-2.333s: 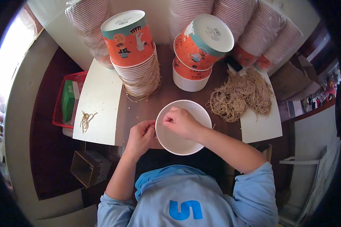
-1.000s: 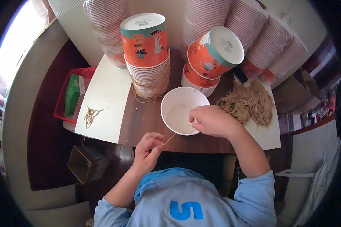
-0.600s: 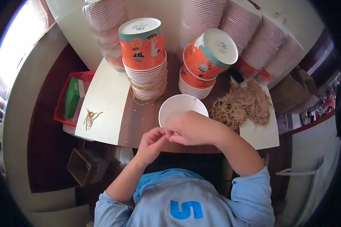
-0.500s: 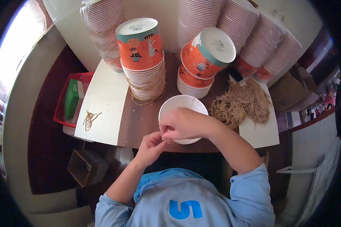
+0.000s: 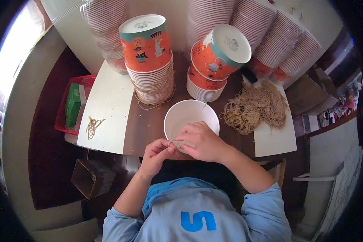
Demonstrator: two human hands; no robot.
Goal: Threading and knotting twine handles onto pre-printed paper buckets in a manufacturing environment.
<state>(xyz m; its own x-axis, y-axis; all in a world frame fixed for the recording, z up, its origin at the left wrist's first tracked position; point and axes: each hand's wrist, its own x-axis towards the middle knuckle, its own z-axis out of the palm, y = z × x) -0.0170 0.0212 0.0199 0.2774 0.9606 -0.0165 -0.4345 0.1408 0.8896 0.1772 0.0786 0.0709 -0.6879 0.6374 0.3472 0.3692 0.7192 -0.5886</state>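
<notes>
A white-lined paper bucket point(image 5: 182, 114) stands mouth-up at the table's front edge, a bit of string showing at its far rim. My left hand point(image 5: 156, 156) is at the bucket's near left side, thumb and forefinger pinching a thin tan string point(image 5: 170, 143) that forms a small loop. Across the near rim lies my right hand point(image 5: 205, 142), its fingers bent and closed on the same string close to the left fingertips. Part of the rim and most of the string between the hands are hidden by my fingers.
Behind the bucket stand upturned orange paper buckets in a left stack point(image 5: 145, 44) and a leaning right stack point(image 5: 213, 60). Tangled string point(image 5: 256, 107) lies at right, a few strands point(image 5: 93, 127) at left. Wrapped bucket stacks point(image 5: 209, 20) line the wall. A red basket point(image 5: 62, 109) sits left.
My right hand has turned and flattened, moving slightly right with its fingers now over the near rim. A string loop now shows at my left fingertips. The whole view has shifted slightly.
</notes>
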